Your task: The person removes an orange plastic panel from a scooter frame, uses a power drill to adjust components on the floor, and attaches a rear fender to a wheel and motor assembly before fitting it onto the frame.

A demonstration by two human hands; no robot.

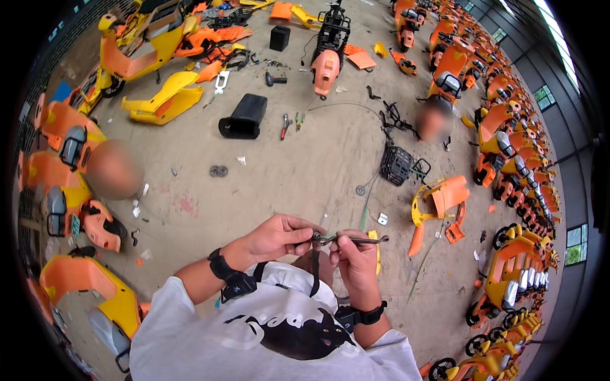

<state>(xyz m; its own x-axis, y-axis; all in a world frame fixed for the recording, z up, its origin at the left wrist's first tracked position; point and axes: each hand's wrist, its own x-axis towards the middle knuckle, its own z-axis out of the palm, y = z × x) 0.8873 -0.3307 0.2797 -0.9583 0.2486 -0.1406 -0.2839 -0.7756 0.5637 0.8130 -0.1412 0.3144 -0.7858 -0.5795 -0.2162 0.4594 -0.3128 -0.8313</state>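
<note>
In front of my chest both hands meet over a small dark metal part (316, 237). My left hand (279, 237) pinches that part between thumb and fingers; its exact kind is too small to make out. A slim dark wrench (370, 240) lies across my right hand (357, 259), whose fingers are closed around it. One wrench end points right, past my knuckles, while the other reaches the part at my left fingertips. From the part a dark flat strip (315, 279) hangs down against my white shirt.
Orange and yellow scooters (133, 57) stand at left, with long rows (508, 136) at right. On the concrete floor lie a black bin-like box (244, 116), red-handled pliers (285, 127), a cordless drill (275, 79), a black basket (397, 165) and orange body panels (450, 193). A stripped scooter (326, 66) stands ahead.
</note>
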